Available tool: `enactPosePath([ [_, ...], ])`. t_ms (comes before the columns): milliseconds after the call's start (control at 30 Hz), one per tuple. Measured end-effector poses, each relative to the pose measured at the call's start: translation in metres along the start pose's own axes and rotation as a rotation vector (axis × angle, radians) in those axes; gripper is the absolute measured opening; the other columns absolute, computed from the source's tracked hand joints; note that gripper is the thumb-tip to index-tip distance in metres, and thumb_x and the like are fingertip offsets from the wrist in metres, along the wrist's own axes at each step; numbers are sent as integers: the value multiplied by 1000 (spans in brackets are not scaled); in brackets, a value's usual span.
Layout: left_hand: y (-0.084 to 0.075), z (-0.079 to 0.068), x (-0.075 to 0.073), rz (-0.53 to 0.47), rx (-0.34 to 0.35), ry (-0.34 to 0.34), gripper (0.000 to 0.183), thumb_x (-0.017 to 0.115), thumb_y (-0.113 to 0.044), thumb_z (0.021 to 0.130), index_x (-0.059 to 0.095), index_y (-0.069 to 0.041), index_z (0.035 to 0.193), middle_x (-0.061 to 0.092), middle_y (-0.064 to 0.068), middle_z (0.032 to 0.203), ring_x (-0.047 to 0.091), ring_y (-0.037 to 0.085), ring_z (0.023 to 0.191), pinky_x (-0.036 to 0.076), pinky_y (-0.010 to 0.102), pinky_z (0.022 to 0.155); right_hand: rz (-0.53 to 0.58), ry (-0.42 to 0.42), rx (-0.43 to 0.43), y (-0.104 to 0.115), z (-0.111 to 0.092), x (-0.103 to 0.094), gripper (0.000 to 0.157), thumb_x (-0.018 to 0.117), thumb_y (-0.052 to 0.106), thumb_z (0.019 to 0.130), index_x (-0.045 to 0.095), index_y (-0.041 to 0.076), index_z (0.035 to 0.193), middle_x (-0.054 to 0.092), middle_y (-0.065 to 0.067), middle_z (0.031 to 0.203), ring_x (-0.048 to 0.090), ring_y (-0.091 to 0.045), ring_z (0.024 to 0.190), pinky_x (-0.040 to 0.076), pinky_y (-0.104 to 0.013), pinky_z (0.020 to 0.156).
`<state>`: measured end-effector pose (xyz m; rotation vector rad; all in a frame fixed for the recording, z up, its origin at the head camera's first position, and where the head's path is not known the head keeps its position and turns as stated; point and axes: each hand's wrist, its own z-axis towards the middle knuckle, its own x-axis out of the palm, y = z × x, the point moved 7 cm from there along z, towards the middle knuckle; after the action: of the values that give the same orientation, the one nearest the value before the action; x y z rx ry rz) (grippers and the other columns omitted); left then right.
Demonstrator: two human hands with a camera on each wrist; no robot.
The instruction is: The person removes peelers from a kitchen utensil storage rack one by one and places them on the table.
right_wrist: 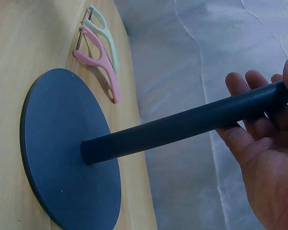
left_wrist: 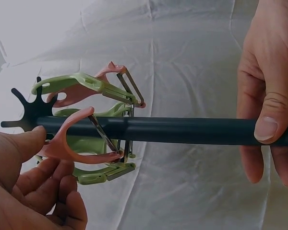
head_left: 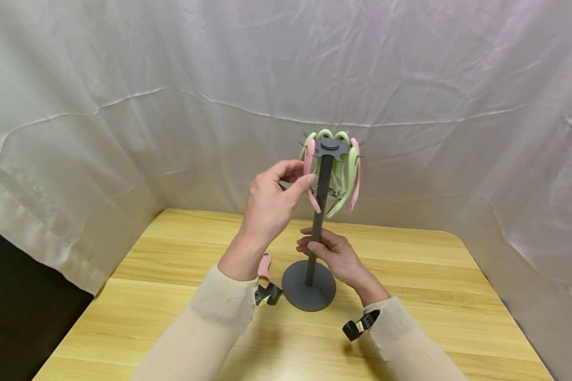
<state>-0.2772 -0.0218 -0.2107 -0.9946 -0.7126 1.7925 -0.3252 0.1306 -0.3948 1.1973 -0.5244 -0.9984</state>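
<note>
A dark stand [head_left: 313, 271] with a round base rises to a hooked top [head_left: 330, 145]. Green peelers [head_left: 351, 164] and pink ones hang from its hooks. My left hand [head_left: 269, 203] pinches the handle of a pink Y-shaped peeler [left_wrist: 62, 149] between thumb and fingers, right at the top. That peeler's blade points down toward the base. Lower down, my right hand [head_left: 336, 259] holds the post [left_wrist: 197, 130], thumb on one side and fingers on the other. Whether the pinched peeler hangs fully on its hook I cannot tell.
On the wooden table [head_left: 410, 296], a pink peeler [right_wrist: 105, 62] and a green peeler [right_wrist: 105, 36] lie beside the base. My left sleeve partly covers them in the head view. A pale curtain [head_left: 219, 148] hangs behind the table.
</note>
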Motion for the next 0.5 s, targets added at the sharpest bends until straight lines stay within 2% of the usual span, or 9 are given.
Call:
enactPosePath([
  [267, -1, 0, 0, -32, 14, -1, 26, 78, -34, 98, 76, -19, 119, 73, -3, 95, 66, 17, 86, 54, 37, 79, 9, 1, 1, -1, 0, 0, 37, 59, 16, 109, 60, 1, 143, 68, -31, 130, 74, -30, 116, 59, -40, 101],
  [500, -2, -1, -1, -73, 18, -3, 27, 78, -33, 97, 76, -17, 119, 75, -2, 97, 69, 16, 89, 56, 35, 81, 6, 2, -5, 0, 1, 0, 38, 59, 16, 109, 60, 1, 143, 69, -28, 129, 74, -31, 116, 59, -42, 101],
])
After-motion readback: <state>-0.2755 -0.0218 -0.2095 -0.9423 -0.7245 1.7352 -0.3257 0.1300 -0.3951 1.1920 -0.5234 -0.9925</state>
